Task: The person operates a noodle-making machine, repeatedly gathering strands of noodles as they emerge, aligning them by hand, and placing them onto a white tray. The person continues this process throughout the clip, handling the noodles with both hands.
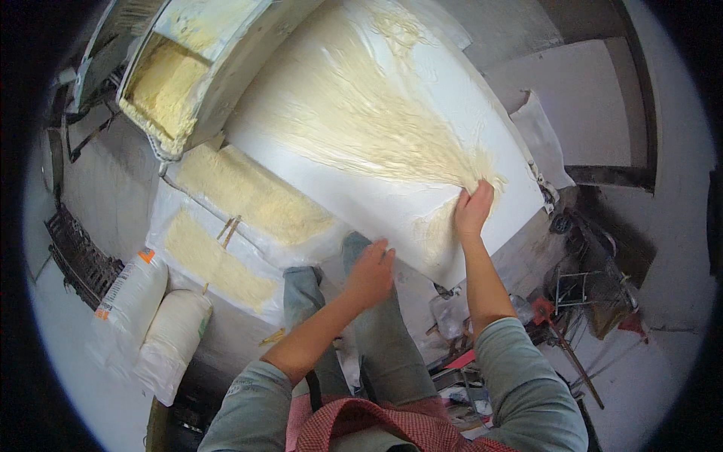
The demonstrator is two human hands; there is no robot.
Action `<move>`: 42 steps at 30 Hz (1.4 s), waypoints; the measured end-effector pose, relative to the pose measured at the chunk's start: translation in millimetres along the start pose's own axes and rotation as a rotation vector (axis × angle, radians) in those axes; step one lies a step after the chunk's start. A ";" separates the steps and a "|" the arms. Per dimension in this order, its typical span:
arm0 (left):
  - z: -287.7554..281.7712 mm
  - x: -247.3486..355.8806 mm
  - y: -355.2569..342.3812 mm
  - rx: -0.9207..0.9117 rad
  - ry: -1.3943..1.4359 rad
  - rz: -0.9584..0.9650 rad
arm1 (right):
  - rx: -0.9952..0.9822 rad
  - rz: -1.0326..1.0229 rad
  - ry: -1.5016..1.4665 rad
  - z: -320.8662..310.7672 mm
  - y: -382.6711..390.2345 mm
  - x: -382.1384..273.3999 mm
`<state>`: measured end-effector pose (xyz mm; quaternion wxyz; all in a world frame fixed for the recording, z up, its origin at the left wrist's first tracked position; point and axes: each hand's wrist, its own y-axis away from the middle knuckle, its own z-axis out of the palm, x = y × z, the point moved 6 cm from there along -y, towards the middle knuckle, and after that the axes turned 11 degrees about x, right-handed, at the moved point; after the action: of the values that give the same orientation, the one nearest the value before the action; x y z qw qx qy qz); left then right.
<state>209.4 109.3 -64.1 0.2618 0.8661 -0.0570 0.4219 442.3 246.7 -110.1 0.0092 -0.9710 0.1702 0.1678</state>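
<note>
In the head view, a pale yellow, stringy mass (354, 113) lies across the white tabletop (301, 169), broad and ridged at the far side, its long strands narrowing to a bunched end at the right. The right hand (474, 211) grips that end; its fingertips are partly lost among the strands. The left hand (369, 273) hangs near the table's near edge, fingers loosely parted, palm hidden. The mass's far part runs toward the upper edge, partly behind the pale casing (241, 68), itself cut off above.
</note>
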 end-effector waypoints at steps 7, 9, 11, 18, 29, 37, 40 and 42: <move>-91.5 -18.1 -41.5 0.353 0.365 -0.142 | -0.832 0.274 -0.460 5.9 12.8 -100.8; -124.7 -12.8 -61.7 0.489 0.348 0.028 | -1.116 0.116 -0.531 -19.2 23.3 -159.9; -150.4 -6.3 -71.8 0.593 0.386 0.173 | -1.284 -0.162 -0.568 -49.0 35.9 -221.5; -192.5 -21.9 -53.4 0.578 0.723 0.281 | -1.580 -0.633 -0.349 -135.8 80.7 -370.7; -189.4 -150.4 192.2 0.925 0.778 -0.007 | -2.110 -1.174 -0.362 -175.6 290.6 -589.0; -93.6 -311.5 444.7 0.822 1.109 -0.917 | -1.587 -2.150 0.112 -84.3 495.0 -713.6; -47.5 -369.0 495.1 0.982 0.965 -1.083 | -0.821 -2.585 0.032 18.1 568.3 -711.1; -8.8 -391.0 506.2 0.888 0.688 -1.237 | -0.475 -2.658 0.255 98.9 603.5 -689.8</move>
<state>-207.7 -367.6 -151.9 0.0831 0.5868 0.6835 0.4262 -401.9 -88.4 47.2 -0.0193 -0.3870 -0.9213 -0.0330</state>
